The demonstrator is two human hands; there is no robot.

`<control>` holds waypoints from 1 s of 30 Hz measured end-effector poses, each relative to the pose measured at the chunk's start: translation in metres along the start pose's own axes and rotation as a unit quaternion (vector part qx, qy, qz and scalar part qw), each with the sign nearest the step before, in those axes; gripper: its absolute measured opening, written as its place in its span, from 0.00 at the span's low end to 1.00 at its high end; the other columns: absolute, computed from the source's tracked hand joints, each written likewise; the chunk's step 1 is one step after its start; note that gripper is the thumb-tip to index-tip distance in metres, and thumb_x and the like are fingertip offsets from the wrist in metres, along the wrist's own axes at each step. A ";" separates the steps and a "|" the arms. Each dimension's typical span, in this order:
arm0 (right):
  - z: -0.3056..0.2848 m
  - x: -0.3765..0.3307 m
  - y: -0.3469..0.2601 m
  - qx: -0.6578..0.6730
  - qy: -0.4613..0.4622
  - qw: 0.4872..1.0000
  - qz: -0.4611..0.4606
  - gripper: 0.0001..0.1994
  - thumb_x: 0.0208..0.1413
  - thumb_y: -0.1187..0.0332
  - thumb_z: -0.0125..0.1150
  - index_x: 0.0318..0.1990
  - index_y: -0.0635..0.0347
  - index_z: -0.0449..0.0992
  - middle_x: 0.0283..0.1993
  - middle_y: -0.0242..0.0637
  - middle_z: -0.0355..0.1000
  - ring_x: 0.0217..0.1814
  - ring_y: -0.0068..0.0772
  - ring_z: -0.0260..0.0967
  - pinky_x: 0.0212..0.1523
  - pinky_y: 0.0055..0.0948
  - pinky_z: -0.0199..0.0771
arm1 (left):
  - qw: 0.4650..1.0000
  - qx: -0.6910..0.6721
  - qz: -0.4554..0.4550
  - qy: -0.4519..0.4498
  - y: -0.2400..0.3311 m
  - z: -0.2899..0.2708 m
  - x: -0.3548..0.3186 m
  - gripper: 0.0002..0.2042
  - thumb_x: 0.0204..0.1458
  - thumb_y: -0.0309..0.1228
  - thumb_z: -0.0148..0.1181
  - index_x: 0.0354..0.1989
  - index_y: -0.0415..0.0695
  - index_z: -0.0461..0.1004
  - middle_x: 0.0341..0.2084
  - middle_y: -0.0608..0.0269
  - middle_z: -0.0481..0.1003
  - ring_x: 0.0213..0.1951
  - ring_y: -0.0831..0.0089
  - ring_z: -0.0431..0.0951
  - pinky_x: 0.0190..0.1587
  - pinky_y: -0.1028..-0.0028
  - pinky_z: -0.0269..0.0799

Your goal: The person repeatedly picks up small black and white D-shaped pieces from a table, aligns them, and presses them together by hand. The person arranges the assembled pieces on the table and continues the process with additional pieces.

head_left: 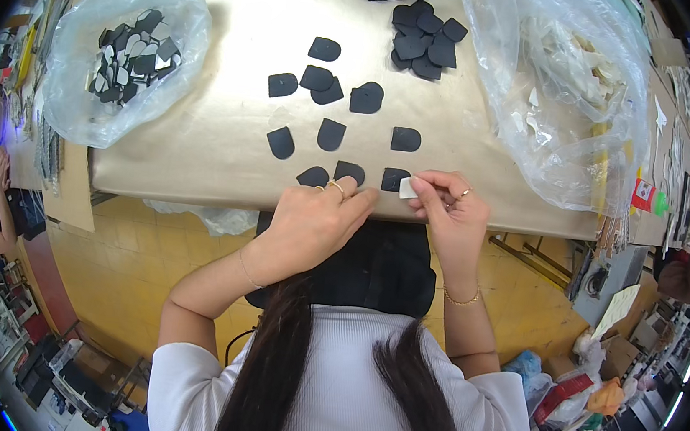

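Perhaps peeling or placing, at near edge of table (226, 144).
Right hand (452, 207) pinches white piece (407, 189); left hand's grip (315, 217) is unclear; next probably needs precision.

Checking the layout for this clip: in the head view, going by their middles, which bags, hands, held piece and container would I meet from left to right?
Left bag → left hand → white piece → right hand → right bag → green-capped container.
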State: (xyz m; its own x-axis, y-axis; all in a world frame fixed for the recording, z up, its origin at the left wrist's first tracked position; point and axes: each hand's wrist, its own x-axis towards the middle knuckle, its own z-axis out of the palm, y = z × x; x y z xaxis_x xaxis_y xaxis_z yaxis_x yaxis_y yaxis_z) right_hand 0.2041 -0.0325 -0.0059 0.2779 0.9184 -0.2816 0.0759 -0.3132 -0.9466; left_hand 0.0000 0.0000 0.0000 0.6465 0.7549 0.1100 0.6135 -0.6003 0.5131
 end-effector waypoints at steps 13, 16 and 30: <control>0.012 0.012 -0.003 -0.159 -0.019 0.987 -0.012 0.08 0.58 0.71 0.72 0.37 0.68 0.83 0.24 0.29 0.76 0.21 0.13 0.69 0.23 0.15 0.70 | 1.000 0.008 0.012 -0.020 -0.005 0.002 0.001 0.15 0.54 0.30 0.67 0.51 0.49 0.79 0.27 0.65 0.70 0.22 0.67 0.75 0.24 0.68 0.71; 0.013 0.013 -0.003 -0.168 -0.022 0.985 -0.024 0.07 0.58 0.71 0.71 0.37 0.68 0.83 0.23 0.28 0.76 0.21 0.13 0.68 0.23 0.15 0.69 | 0.999 0.017 0.019 -0.026 -0.005 0.002 0.003 0.17 0.53 0.30 0.67 0.52 0.49 0.79 0.27 0.65 0.70 0.21 0.68 0.75 0.24 0.68 0.71; 0.011 0.003 0.019 -0.455 0.103 0.857 -0.218 0.09 0.53 0.69 0.72 0.39 0.54 0.77 0.39 0.33 0.70 0.44 0.39 0.66 0.47 0.39 0.61 | 0.997 0.057 0.031 0.030 -0.005 0.017 0.019 0.10 0.53 0.33 0.69 0.43 0.48 0.81 0.28 0.65 0.70 0.18 0.68 0.72 0.20 0.71 0.68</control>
State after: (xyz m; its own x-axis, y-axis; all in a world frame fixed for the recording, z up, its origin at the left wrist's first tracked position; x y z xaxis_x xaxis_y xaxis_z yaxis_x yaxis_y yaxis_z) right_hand 0.1961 -0.0335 -0.0265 0.1898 0.9631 0.1907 0.9050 -0.0963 -0.4143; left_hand 0.0171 0.0129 -0.0151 0.6588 0.7276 0.1910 0.6227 -0.6700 0.4042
